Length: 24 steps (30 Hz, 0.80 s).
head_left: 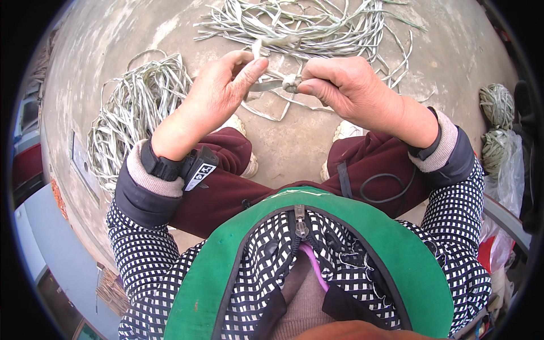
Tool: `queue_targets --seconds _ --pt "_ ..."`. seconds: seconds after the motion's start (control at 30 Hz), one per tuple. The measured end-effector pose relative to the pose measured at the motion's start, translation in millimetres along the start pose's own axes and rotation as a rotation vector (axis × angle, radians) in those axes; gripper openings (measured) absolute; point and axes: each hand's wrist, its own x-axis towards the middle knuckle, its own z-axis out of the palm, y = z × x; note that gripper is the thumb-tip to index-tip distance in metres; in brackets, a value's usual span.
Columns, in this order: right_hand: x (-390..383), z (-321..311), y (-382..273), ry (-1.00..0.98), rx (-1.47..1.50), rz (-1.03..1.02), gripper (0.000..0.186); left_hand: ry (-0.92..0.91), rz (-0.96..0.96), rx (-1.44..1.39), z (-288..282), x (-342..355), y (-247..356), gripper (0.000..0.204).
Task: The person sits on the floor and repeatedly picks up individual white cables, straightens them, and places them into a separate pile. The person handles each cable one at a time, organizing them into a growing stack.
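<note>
Between my hands, above the floor, runs a pale grey-green flat strand with a knot in it. My left hand is closed, thumb against the fingers, on the strand; a loose pale end stands up beside its thumb. My right hand pinches the strand right at the knot, its fingers curled in. A pile of similar strands lies on the floor just beyond my hands. To the left of my left forearm is another heap of strands.
Bundled coils of strand sit at the far right, one near a clear plastic bag. A pale blue-grey panel stands at the lower left, with a bunch of thin sticks beside it. My shoes rest on the concrete floor.
</note>
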Motion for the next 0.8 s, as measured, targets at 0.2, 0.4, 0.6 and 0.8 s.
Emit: queue_targets --seconds 0.2,0.4,0.6,0.8 --pt "0 -1 -4 -0.036 0.156 0.105 0.017 0.203 0.636 0.037 13 -3 14 0.031" --pt "2 2 -8 -0.071 0.305 0.179 0.02 0.11 0.439 0.046 20 -9 16 0.027" --pt "2 -4 -11 -0.085 0.337 0.197 0.023 0.027 0.285 0.04 21 -8 14 0.009" --pt "4 -6 -8 -0.11 0.551 0.255 0.021 -0.007 0.359 0.045 20 -6 6 0.007"
